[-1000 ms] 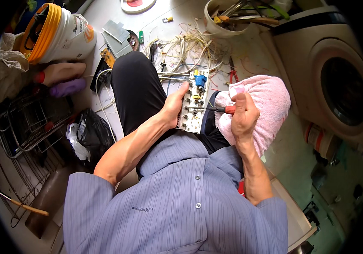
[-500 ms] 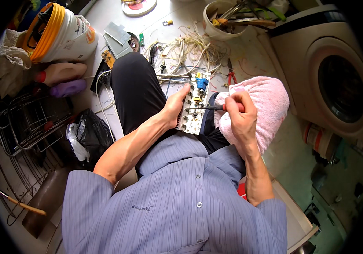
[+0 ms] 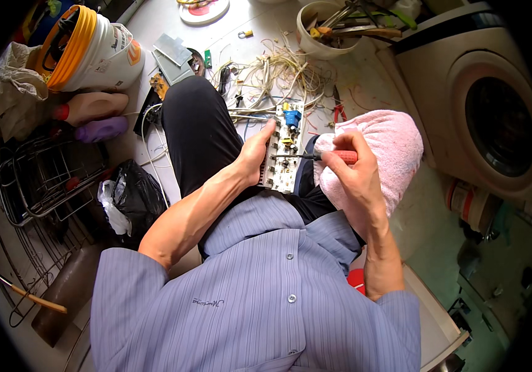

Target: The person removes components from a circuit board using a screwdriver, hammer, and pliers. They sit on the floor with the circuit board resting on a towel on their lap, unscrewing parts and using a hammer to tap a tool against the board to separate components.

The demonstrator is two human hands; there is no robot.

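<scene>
Between my knees, my left hand (image 3: 257, 152) is closed on the left edge of a circuit board (image 3: 288, 167), its thumb along the side. The board is pale, with a blue block near its far end, yellow parts and a row of dark components. My right hand (image 3: 360, 170) grips the red handle of a screwdriver (image 3: 345, 157). Its dark shaft points left across the board, with the tip at the dark components along the left side. A pink towel (image 3: 390, 142) covers my right knee, just beyond the right hand.
Tangled wires (image 3: 284, 71) lie on the floor ahead, near red-handled pliers (image 3: 338, 111). A tool bucket (image 3: 315, 43) stands far right, beside a washing machine (image 3: 464, 105). To the left are a white bucket (image 3: 101, 56), bottles (image 3: 101, 129), a wire rack (image 3: 49, 180) and a black bag (image 3: 139, 198).
The board has tilted and shifted slightly left. My right hand has rolled the screwdriver handle, showing more of its red grip, and the shaft lies a little higher.
</scene>
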